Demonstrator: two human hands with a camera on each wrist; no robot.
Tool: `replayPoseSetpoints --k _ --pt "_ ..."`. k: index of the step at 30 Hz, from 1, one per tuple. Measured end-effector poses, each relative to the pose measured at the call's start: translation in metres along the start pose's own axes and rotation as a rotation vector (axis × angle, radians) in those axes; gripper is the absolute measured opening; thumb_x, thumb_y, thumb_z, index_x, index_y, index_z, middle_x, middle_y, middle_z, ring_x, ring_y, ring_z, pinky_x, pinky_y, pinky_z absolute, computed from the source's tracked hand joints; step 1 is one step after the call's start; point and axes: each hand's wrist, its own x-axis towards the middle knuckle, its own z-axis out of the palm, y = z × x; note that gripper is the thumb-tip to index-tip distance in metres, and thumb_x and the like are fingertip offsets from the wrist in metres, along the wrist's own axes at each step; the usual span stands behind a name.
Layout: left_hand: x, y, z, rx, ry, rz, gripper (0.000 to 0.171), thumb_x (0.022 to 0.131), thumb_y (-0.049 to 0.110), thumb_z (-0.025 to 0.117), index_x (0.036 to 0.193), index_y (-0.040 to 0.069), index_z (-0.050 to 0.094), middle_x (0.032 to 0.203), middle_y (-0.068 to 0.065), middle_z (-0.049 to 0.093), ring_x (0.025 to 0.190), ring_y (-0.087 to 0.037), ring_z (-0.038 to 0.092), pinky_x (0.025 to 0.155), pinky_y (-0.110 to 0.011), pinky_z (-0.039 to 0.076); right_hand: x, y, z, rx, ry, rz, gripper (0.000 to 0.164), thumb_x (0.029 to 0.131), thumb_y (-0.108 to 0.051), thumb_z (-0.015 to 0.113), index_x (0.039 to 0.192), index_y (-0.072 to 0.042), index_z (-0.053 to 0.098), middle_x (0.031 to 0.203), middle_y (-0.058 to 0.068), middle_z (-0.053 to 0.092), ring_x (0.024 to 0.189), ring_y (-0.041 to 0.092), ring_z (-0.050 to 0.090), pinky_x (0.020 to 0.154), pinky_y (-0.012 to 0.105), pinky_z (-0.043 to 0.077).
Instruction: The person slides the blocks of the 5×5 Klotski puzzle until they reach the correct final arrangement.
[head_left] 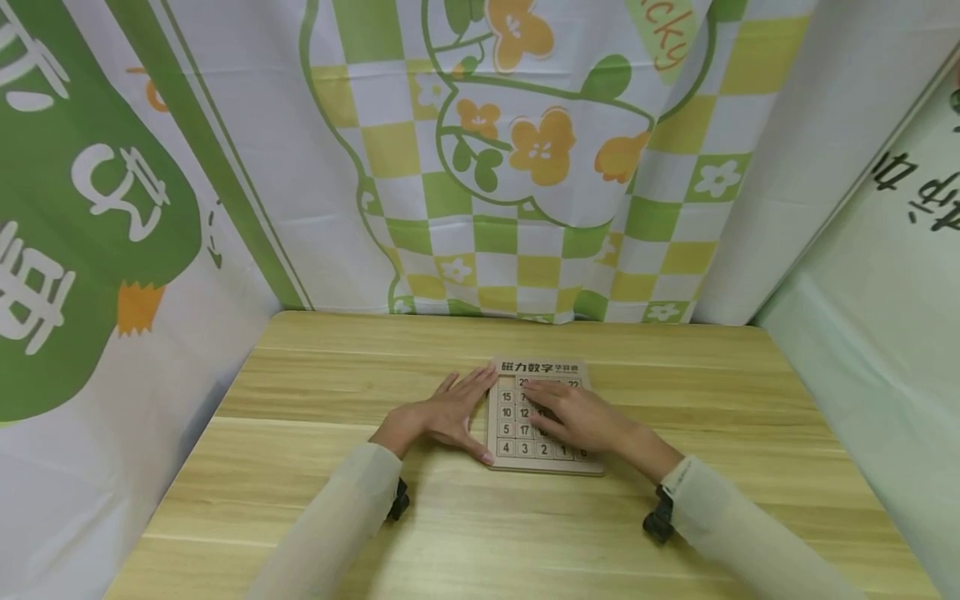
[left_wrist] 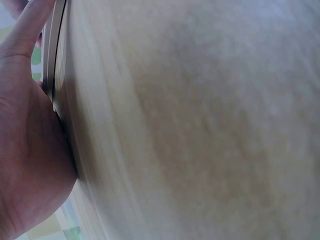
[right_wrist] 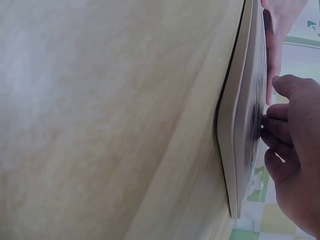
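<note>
On the bench (head_left: pixel 675 392): board (head_left: pixel 543 467), seemingly turned for reading.
Left hand (head_left: pixel 452 414): spread along its edge, apparently bracing.
Right hand (head_left: pixel 581 414): unclenched, touching tiles (head_left: pixel 524 448), perhaps guiding.

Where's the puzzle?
Below and right of the head view's centre, the number puzzle lies on the table, left hand at its left edge, right hand over its tiles.

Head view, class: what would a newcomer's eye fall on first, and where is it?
Probably the checked cloth, with its big orange flowers, hanging behind the table. Next, the number puzzle on the tabletop, with the left hand at its left edge and the right hand over its right part.
</note>
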Motion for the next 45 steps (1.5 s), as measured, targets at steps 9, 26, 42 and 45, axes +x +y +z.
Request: replayPoseSetpoints --k 9,26,42,45 --pt "0.003 -0.006 0.005 -0.062 0.012 0.031 0.149 0.071 0.085 0.077 0.171 0.010 -0.004 0.178 -0.011 -0.011 0.164 -0.028 -0.009 0.130 -0.056 -0.012 -0.002 -0.002 -0.003 0.001 -0.007 -0.012 0.056 0.109 -0.034 0.060 0.151 0.002 0.055 0.157 0.020 0.054 0.146 0.037 0.050 0.121 0.054 0.041" --pt "0.002 0.000 0.003 0.006 0.007 0.000 0.141 0.077 0.070 0.083 0.171 0.010 -0.004 0.178 -0.009 -0.010 0.164 -0.027 -0.008 0.130 -0.056 -0.009 -0.027 -0.032 -0.012 -0.010 -0.046 -0.096 0.055 0.108 -0.036 0.062 0.153 -0.005 0.056 0.158 0.016 0.053 0.144 0.037 0.053 0.117 0.054 0.045" --pt "0.007 -0.013 0.009 -0.062 0.022 0.036 0.149 0.071 0.087 0.075 0.171 0.011 -0.006 0.178 -0.010 -0.012 0.164 -0.028 -0.009 0.130 -0.058 -0.011 -0.050 -0.059 0.000 -0.006 -0.049 -0.203 0.056 0.108 -0.040 0.061 0.153 -0.008 0.056 0.159 0.011 0.053 0.146 0.029 0.052 0.118 0.050 0.045" --pt "0.003 -0.007 0.005 -0.069 0.013 0.031 0.149 0.071 0.084 0.078 0.171 0.010 -0.006 0.178 -0.010 -0.012 0.164 -0.029 -0.009 0.130 -0.058 -0.010 -0.051 -0.063 0.002 -0.006 -0.059 -0.215 0.056 0.108 -0.040 0.061 0.154 -0.009 0.055 0.160 0.010 0.053 0.147 0.027 0.052 0.119 0.049 0.044"
